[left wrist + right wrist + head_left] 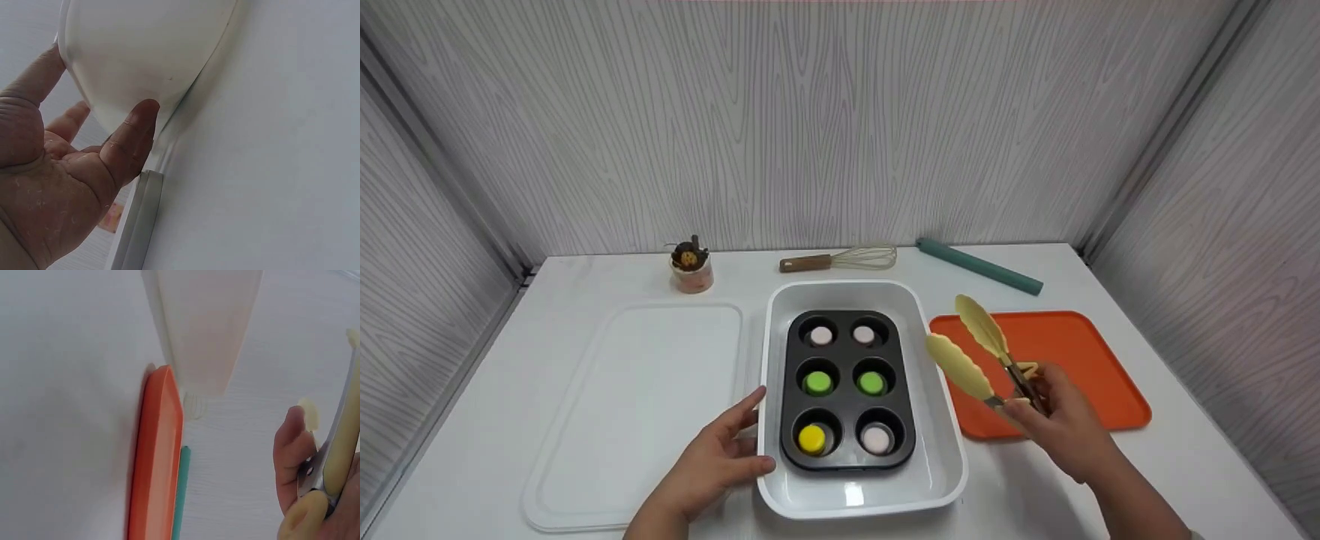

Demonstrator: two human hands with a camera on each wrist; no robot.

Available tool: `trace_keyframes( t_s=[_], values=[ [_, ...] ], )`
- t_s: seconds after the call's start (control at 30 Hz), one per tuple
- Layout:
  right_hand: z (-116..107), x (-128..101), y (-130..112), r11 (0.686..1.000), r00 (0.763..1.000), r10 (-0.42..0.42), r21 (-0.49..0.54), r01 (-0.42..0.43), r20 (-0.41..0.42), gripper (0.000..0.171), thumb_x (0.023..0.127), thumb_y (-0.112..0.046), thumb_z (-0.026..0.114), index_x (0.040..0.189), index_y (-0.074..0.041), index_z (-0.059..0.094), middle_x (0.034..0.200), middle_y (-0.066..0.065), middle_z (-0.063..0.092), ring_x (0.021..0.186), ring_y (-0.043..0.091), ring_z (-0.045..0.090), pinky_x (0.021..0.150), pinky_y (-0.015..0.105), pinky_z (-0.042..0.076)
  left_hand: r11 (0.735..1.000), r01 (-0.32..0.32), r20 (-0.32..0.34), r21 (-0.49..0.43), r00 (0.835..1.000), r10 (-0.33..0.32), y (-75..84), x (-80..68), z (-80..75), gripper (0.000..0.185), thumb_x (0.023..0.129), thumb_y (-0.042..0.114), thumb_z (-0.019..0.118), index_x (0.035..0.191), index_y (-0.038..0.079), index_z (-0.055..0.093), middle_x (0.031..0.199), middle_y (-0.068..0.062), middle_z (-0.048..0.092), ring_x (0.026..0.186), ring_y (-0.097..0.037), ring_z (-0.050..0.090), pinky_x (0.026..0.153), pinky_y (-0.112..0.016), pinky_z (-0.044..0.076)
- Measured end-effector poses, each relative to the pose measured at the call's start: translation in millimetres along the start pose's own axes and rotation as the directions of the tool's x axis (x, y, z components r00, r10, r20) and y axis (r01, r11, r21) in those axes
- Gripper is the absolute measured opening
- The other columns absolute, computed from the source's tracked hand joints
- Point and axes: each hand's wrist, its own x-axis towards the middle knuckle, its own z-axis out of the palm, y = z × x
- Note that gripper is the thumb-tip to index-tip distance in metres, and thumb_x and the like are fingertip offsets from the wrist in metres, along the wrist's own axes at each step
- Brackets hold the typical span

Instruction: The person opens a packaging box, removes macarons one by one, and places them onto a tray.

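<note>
A white rectangular bin (pixel 851 491) holds a dark muffin pan (pixel 846 390). Several small round pieces sit in its cups: pale pink (pixel 821 335), green (pixel 818 383) and yellow (pixel 812 439). My left hand (pixel 711 461) touches the bin's left side with thumb and fingers spread apart. Seen from the left wrist, its digits rest against the bin's outer wall (pixel 140 50). My right hand (pixel 1061 420) grips a pair of tongs (pixel 960 367) with cream scalloped tips. The tips are spread, nothing between them, above the orange tray's left edge.
An orange tray (pixel 1080 375) lies right of the bin, and a white lid-like tray (pixel 637 420) lies to its left. Behind stand a small potted decoration (pixel 692 274), a whisk (pixel 840 259) and a teal rod (pixel 979 265). Patterned walls (pixel 810 135) enclose the table's back and sides.
</note>
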Motion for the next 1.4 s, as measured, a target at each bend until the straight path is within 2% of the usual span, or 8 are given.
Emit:
trace_keyframes(
  t_s=[0.13,0.2,0.37,0.47,0.63,0.8,1.07,1.4],
  values=[
    [8.9,1.8,-12.1,0.994,0.997,-0.079,-0.074,0.08,0.021,0.051,0.106,-0.032,0.067,0.141,-0.002,0.046,0.112,0.013,0.066,0.094,0.023,0.058,0.073,0.028,0.052,1.0,-0.003,0.003,0.002,1.0,0.003,0.3,0.9,0.9,0.104,0.087,-0.002,0.083,0.169,0.006,0.019,0.159,-0.038,0.033,0.135,-0.049,0.055,0.096,-0.043,0.058],
    [12.1,2.3,-16.2,0.984,0.989,-0.143,-0.096,0.147,0.048,0.046,0.105,-0.03,0.069,0.136,-0.003,0.049,0.101,0.009,0.064,0.086,0.021,0.057,0.069,0.029,0.05,1.0,0.002,0.004,0.001,1.0,-0.002,0.3,1.3,1.2,0.104,0.087,-0.001,0.084,0.169,0.006,0.019,0.159,-0.038,0.032,0.136,-0.05,0.054,0.097,-0.044,0.058],
    [17.7,7.6,-31.4,0.919,0.938,-0.288,-0.219,0.327,0.191,0.044,0.1,-0.034,0.075,0.129,-0.008,0.053,0.083,-0.004,0.055,0.07,0.013,0.052,0.06,0.029,0.046,1.0,0.013,-0.003,0.018,1.0,-0.013,1.5,0.7,0.4,0.104,0.087,0.001,0.085,0.169,0.008,0.021,0.159,-0.037,0.033,0.136,-0.049,0.054,0.098,-0.043,0.058],
    [24.0,13.8,-46.1,0.877,0.913,-0.306,-0.293,0.381,0.27,0.047,0.1,-0.044,0.073,0.13,-0.012,0.054,0.085,-0.008,0.057,0.07,0.011,0.054,0.06,0.029,0.048,0.999,0.015,-0.017,0.035,1.0,-0.014,1.9,-0.9,-0.6,0.103,0.088,0.002,0.085,0.169,0.008,0.022,0.158,-0.037,0.035,0.136,-0.05,0.054,0.098,-0.043,0.057],
    [40.4,19.1,-62.9,0.794,0.894,-0.318,-0.427,0.433,0.315,0.054,0.1,-0.057,0.067,0.131,-0.015,0.053,0.09,-0.009,0.057,0.073,0.01,0.053,0.066,0.033,0.048,0.999,0.025,-0.03,0.039,0.999,-0.023,-0.3,-2.4,-0.7,0.102,0.088,0.001,0.084,0.169,0.009,0.022,0.157,-0.036,0.036,0.136,-0.049,0.054,0.099,-0.044,0.057],
    [54.4,21.7,-66.7,0.739,0.879,-0.33,-0.485,0.467,0.344,0.056,0.098,-0.063,0.067,0.125,-0.014,0.056,0.096,-0.007,0.06,0.071,0.009,0.052,0.067,0.035,0.049,0.999,0.028,-0.03,0.04,0.999,-0.027,-2.1,-1.7,0.0,0.102,0.088,0.001,0.084,0.169,0.01,0.023,0.157,-0.036,0.036,0.136,-0.049,0.055,0.099,-0.045,0.057],
    [67.0,24.8,-68.7,0.622,0.842,-0.383,-0.568,0.539,0.379,0.052,0.096,-0.063,0.069,0.119,-0.016,0.065,0.094,-0.006,0.069,0.081,0.015,0.066,0.068,0.041,0.055,0.999,0.023,-0.019,0.029,1.0,-0.022,-1.5,-0.8,-0.7,0.104,0.088,0.002,0.085,0.17,0.009,0.021,0.158,-0.037,0.036,0.136,-0.048,0.055,0.097,-0.045,0.058],
    [79.3,27.0,-81.8,0.583,0.834,-0.336,-0.599,0.549,0.438,0.053,0.096,-0.057,0.073,0.121,-0.01,0.068,0.084,-0.004,0.064,0.069,0.011,0.056,0.062,0.037,0.051,0.999,0.039,-0.04,0.033,0.998,-0.038,-2.8,-0.8,0.5,0.102,0.088,0.002,0.084,0.17,0.01,0.023,0.156,-0.035,0.039,0.138,-0.05,0.052,0.097,-0.046,0.058]
  ],
)
